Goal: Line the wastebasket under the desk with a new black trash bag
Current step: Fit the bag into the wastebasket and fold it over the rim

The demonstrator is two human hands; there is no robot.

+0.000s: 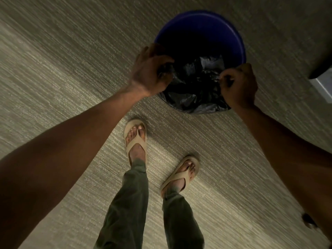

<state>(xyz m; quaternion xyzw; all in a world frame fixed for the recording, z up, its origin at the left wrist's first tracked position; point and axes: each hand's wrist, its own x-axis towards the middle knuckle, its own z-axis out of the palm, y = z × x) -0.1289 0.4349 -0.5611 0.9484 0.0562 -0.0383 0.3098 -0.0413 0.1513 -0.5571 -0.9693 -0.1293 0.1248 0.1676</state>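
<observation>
A round blue wastebasket (231, 31) stands on the carpet ahead of my feet. A crumpled black trash bag (195, 87) hangs into its mouth and drapes over the near rim. My left hand (150, 71) grips the bag's edge at the basket's left rim. At the right rim, my right hand (239, 85) pinches the bag's edge with closed fingers. The far rim shows bare blue plastic. The basket's inside is dark.
Beige textured carpet (62, 78) covers the floor all around. My two feet in tan sandals (136, 139) stand just short of the basket. A dark furniture edge with a pale panel (323, 81) juts in at the right.
</observation>
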